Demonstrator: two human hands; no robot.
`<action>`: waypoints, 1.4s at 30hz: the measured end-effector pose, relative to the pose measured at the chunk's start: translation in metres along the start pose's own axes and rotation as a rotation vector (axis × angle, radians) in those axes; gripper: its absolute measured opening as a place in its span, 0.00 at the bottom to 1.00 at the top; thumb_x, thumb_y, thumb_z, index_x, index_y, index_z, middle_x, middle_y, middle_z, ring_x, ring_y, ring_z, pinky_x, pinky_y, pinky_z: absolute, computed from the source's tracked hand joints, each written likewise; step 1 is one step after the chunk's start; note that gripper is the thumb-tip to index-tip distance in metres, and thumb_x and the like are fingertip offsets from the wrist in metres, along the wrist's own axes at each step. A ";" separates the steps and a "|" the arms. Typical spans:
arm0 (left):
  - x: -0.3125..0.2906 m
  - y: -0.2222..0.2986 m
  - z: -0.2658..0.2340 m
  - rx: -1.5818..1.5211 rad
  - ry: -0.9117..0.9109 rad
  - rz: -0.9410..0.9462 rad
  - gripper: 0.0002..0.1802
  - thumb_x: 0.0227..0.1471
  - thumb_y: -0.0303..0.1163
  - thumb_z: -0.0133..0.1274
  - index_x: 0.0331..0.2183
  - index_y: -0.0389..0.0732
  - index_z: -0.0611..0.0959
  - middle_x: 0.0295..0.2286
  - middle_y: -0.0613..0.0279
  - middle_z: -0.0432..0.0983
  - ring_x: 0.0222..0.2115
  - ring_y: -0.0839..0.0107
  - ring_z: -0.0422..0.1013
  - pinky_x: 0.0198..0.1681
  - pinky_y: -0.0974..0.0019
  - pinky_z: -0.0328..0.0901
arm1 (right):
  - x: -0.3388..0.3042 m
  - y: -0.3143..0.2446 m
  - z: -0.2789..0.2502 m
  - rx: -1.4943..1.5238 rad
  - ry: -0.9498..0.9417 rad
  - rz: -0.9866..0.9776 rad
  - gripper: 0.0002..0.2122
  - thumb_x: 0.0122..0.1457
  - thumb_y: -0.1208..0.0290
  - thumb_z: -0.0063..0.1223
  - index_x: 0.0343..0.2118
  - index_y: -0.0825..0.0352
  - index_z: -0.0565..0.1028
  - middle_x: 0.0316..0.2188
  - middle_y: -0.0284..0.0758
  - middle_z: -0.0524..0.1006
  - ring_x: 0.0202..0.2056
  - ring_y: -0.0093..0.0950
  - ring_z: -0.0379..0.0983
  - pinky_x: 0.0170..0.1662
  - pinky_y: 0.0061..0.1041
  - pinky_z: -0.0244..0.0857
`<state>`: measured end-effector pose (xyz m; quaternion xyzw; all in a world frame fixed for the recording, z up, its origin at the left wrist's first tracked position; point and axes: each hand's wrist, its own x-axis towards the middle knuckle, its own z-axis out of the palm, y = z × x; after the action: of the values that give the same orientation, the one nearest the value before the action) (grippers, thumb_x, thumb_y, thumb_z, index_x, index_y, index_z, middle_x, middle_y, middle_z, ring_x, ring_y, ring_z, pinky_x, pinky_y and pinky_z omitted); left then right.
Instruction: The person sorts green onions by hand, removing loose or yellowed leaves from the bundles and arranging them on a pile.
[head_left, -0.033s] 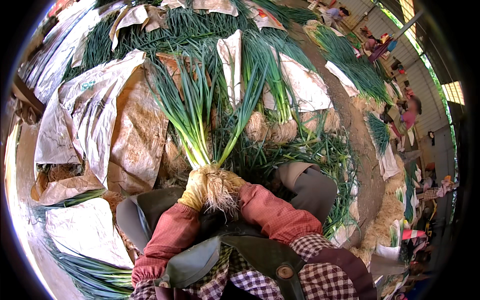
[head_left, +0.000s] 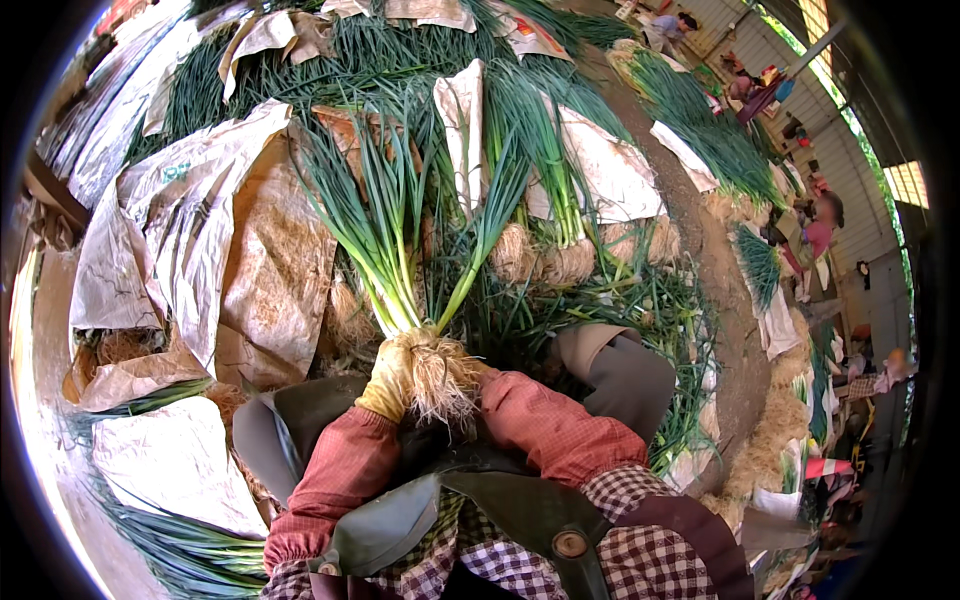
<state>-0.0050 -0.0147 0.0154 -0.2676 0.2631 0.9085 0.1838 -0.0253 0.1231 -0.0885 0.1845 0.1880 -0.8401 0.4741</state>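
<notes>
A bunch of green onions [head_left: 405,270] stands upright before my lap, its leaves fanning away from me in two spreads. Its pale, stringy roots [head_left: 443,380] hang toward me. My left hand [head_left: 388,375], in a yellow glove, is closed round the base of the bunch on the left side. From the right, my right hand [head_left: 478,368] grips the same base; roots cover most of it, and its fingers are largely hidden.
Tied bundles with roots [head_left: 540,258] lie just beyond, partly under pale sacking [head_left: 605,170]. Loose green leaves [head_left: 630,310] litter the ground by my right knee. Large sacks [head_left: 190,230] cover a heap at left. A dirt path [head_left: 715,270] runs along the right, with people working past it.
My right hand has shifted very slightly behind the roots. The bunch and my left hand look the same.
</notes>
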 end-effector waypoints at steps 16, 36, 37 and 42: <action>-0.035 0.026 0.016 -0.294 -0.184 -0.092 0.13 0.43 0.26 0.46 0.35 0.33 0.72 0.29 0.51 0.72 0.29 0.59 0.70 0.37 0.59 0.67 | -0.038 -0.092 0.110 -0.108 -0.395 -0.340 0.25 0.47 0.82 0.40 0.52 0.66 0.62 0.46 0.36 0.70 0.23 0.19 0.66 0.35 0.22 0.63; -0.023 0.006 -0.010 -0.148 -0.162 -0.066 0.09 0.45 0.27 0.44 0.31 0.33 0.71 0.26 0.51 0.71 0.25 0.60 0.69 0.30 0.61 0.67 | -0.064 0.007 0.044 -2.687 -0.205 -0.774 0.15 0.50 0.68 0.42 0.41 0.64 0.67 0.38 0.42 0.70 0.43 0.38 0.65 0.46 0.29 0.57; -0.030 0.010 0.002 -0.171 -0.166 -0.034 0.09 0.45 0.27 0.44 0.32 0.34 0.71 0.26 0.51 0.71 0.25 0.60 0.69 0.31 0.60 0.67 | -0.063 0.015 0.036 -2.677 -0.242 -0.914 0.18 0.52 0.67 0.40 0.47 0.64 0.64 0.42 0.44 0.69 0.47 0.38 0.63 0.51 0.29 0.54; -0.088 0.037 0.025 -0.256 -0.277 -0.122 0.11 0.42 0.26 0.48 0.32 0.37 0.72 0.26 0.56 0.70 0.27 0.63 0.68 0.35 0.57 0.66 | -0.082 -0.011 0.039 -2.100 0.268 -0.082 0.23 0.48 0.66 0.49 0.49 0.65 0.64 0.41 0.44 0.71 0.43 0.37 0.67 0.46 0.31 0.61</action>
<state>0.0364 -0.0467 0.0989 -0.1766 0.1008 0.9499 0.2375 -0.0007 0.1695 -0.0134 -0.2331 0.8767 -0.2444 0.3426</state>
